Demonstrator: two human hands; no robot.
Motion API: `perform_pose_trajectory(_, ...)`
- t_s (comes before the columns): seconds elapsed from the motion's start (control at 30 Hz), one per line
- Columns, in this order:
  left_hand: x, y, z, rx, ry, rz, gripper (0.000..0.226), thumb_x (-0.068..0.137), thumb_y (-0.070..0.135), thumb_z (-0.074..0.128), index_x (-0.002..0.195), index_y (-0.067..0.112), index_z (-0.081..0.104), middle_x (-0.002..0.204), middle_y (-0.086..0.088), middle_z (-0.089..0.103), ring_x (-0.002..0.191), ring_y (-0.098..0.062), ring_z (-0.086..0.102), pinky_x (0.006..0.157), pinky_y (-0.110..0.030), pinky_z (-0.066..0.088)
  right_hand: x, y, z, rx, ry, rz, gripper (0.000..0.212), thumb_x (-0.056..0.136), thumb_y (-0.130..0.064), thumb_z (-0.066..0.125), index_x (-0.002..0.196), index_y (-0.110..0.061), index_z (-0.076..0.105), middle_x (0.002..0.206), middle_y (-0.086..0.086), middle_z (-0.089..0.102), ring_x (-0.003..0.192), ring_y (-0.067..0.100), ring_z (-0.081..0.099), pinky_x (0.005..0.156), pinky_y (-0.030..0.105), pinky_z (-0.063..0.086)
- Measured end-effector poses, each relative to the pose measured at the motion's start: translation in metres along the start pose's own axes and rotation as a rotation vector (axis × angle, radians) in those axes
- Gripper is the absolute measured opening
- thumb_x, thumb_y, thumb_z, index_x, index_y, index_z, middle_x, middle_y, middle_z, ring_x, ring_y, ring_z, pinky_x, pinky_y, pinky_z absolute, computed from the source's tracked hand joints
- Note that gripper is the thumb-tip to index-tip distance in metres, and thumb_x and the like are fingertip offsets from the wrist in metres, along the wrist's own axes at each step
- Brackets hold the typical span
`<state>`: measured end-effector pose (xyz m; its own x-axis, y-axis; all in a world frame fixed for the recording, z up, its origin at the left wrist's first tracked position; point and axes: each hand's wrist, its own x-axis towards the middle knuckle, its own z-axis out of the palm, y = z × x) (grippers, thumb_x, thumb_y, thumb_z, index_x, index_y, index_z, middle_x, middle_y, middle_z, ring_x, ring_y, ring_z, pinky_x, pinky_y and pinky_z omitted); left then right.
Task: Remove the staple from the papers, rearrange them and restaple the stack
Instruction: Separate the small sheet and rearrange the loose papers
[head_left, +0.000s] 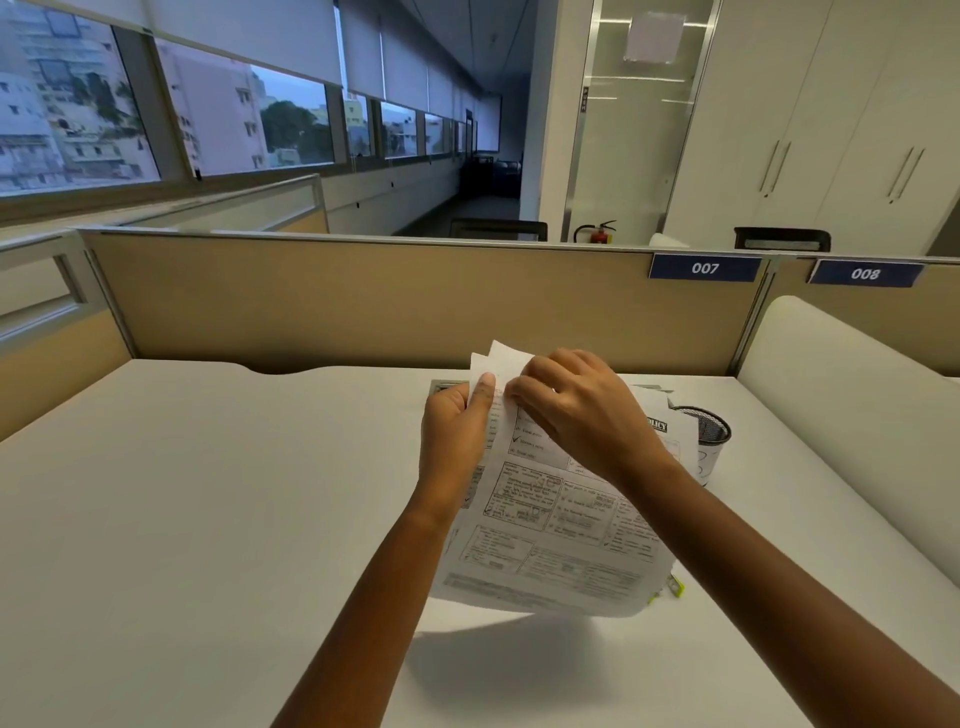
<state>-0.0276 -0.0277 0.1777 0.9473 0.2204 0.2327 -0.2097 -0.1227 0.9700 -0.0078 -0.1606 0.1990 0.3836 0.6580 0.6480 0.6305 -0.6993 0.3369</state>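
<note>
Head view, the only one we've got: the papers (550, 519) are held up off the surface (208, 519), around 4 o'clock in frame. The left hand (454, 431) grips their 9 o'clock edge, thumb clamped on the front sheet. The right hand (576, 410) has its fingers curled, pinching at the 12 o'clock corner. We can't see the staple itself. Our worry: pick too hard there and the corner rips, or the staple pricks a fingertip. The sheets fan at the top, so a loose left grip could spill them toward the cup (709, 431) at 3 o'clock.
</note>
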Motion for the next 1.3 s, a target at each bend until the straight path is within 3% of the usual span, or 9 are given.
perform_pose_trajectory(0.13,0.000,-0.002,0.003,0.048,0.019,0.013,0.041,0.092,0.035,0.041,0.063,0.009,0.055,0.056,0.000,0.057,0.045,-0.011,0.055,0.043,-0.013,0.043,0.003,0.009,0.003,-0.071,-0.016,-0.125,0.016,0.085,-0.019,0.054,0.081,-0.010,0.067,0.075,0.004,0.069,0.065,0.021,0.062,0.053,0.031,0.054)
perform_pose_trajectory(0.27,-0.001,-0.003,0.006,0.052,-0.008,-0.002,0.040,0.091,0.034,0.042,0.069,0.005,0.057,0.064,-0.009,0.060,0.056,-0.022,0.056,0.052,-0.023,0.044,0.005,0.013,0.006,-0.106,-0.039,-0.206,0.010,0.080,-0.019,0.066,0.079,-0.009,0.067,0.073,0.005,0.068,0.064,0.019,0.061,0.053,0.027,0.055)
perform_pose_trajectory(0.37,-0.001,-0.004,0.005,0.008,-0.039,-0.030,0.033,0.090,0.034,0.046,0.067,0.013,0.059,0.064,-0.002,0.062,0.055,-0.016,0.059,0.050,-0.018,0.047,0.007,0.015,0.006,-0.131,-0.050,-0.216,0.014,0.076,-0.022,0.070,0.081,-0.009,0.067,0.074,0.005,0.068,0.064,0.018,0.061,0.054,0.025,0.055)
perform_pose_trajectory(0.43,-0.002,-0.003,0.004,-0.070,-0.074,-0.068,0.019,0.087,0.031,0.053,0.074,0.019,0.062,0.069,0.002,0.065,0.058,-0.013,0.062,0.049,-0.014,0.049,0.007,0.015,0.005,-0.114,-0.034,-0.180,0.019,0.073,-0.022,0.072,0.081,-0.006,0.066,0.075,0.007,0.068,0.064,0.020,0.062,0.053,0.026,0.055)
perform_pose_trajectory(0.53,-0.002,-0.004,0.001,-0.147,-0.093,-0.109,0.005,0.081,0.025,0.061,0.082,0.020,0.064,0.080,0.000,0.067,0.068,-0.017,0.065,0.056,-0.021,0.053,0.004,0.013,0.006,-0.043,-0.014,-0.074,0.024,0.070,-0.020,0.075,0.080,-0.002,0.064,0.075,0.012,0.067,0.064,0.025,0.061,0.052,0.030,0.056)
perform_pose_trajectory(0.63,-0.003,-0.003,-0.002,-0.230,-0.099,-0.178,0.005,0.078,0.021,0.065,0.080,0.017,0.065,0.083,-0.005,0.069,0.067,-0.018,0.067,0.058,-0.026,0.057,0.002,0.008,0.007,0.070,-0.016,0.044,0.013,0.078,-0.013,0.066,0.081,0.000,0.062,0.075,0.014,0.065,0.064,0.028,0.059,0.053,0.036,0.054)
perform_pose_trajectory(0.77,-0.004,-0.003,-0.004,-0.280,-0.093,-0.253,0.008,0.076,0.022,0.067,0.076,0.014,0.065,0.076,-0.001,0.069,0.053,-0.013,0.066,0.046,-0.021,0.055,0.000,0.003,0.008,0.138,0.005,0.097,0.009,0.080,-0.010,0.065,0.080,-0.002,0.062,0.075,0.013,0.066,0.063,0.026,0.059,0.051,0.032,0.050)
perform_pose_trajectory(0.97,-0.005,-0.002,-0.002,-0.202,-0.028,-0.179,0.011,0.077,0.024,0.066,0.079,0.015,0.061,0.079,-0.002,0.066,0.058,-0.014,0.063,0.040,-0.013,0.049,-0.003,0.001,0.008,0.172,0.037,0.061,0.007,0.079,-0.009,0.066,0.085,-0.004,0.066,0.077,0.012,0.068,0.062,0.027,0.061,0.046,0.032,0.052)
perform_pose_trajectory(1.3,-0.005,-0.003,0.000,-0.109,-0.046,-0.042,0.006,0.076,0.021,0.068,0.077,0.020,0.062,0.080,0.000,0.066,0.061,-0.012,0.064,0.046,-0.013,0.052,0.001,0.019,0.001,0.035,-0.009,-0.194,0.012,0.073,-0.011,0.074,0.082,-0.006,0.068,0.075,0.010,0.069,0.063,0.024,0.063,0.048,0.029,0.054)
